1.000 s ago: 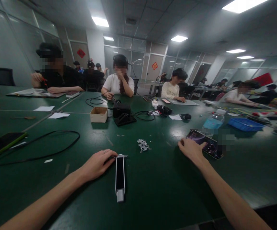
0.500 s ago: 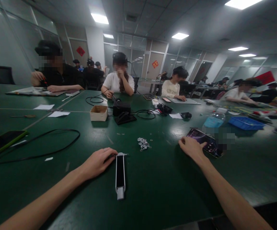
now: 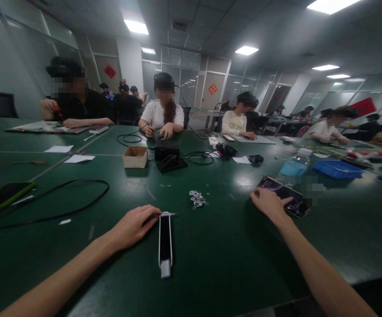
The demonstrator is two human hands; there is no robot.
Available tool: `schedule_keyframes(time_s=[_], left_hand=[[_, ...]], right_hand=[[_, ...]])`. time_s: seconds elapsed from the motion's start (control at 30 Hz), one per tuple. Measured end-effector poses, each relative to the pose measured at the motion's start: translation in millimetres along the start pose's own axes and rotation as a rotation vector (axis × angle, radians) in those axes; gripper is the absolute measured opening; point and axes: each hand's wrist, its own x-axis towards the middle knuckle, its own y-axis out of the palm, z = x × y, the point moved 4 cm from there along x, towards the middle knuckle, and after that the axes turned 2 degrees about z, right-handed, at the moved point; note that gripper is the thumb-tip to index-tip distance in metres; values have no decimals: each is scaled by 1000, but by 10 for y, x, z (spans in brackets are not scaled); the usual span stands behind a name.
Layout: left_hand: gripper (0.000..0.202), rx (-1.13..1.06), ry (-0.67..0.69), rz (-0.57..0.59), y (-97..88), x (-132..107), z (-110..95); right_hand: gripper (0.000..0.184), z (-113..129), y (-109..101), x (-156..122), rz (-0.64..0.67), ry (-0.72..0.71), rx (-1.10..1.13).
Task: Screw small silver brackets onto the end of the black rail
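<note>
My left hand rests on the green table, its curled fingers touching the far end of a long black and white bar-shaped device that lies flat. My right hand lies at the near edge of a lit phone, with the thumb stretched over its screen. A small heap of metal parts sits between my hands, a little further out.
A black cable loops at the left beside a dark tablet. Further back stand a cardboard box, a black station, a water bottle and a blue tray. Several people sit along the far side.
My right hand has shifted slightly right along the phone and its thumb now reaches over the screen. The person opposite has lowered a hand to the table. My left hand has not moved.
</note>
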Motion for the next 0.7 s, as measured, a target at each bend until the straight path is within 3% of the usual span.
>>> schedule_keyframes(time_s=[0.23,0.7], left_hand=[[23,17,-5,-6,-13,-5,-17],[22,8,2,1,-13,-4,-14]], right_hand=[[34,10,-10,13,41,10,-9],[31,322,12,-157,-3,-184,-33]])
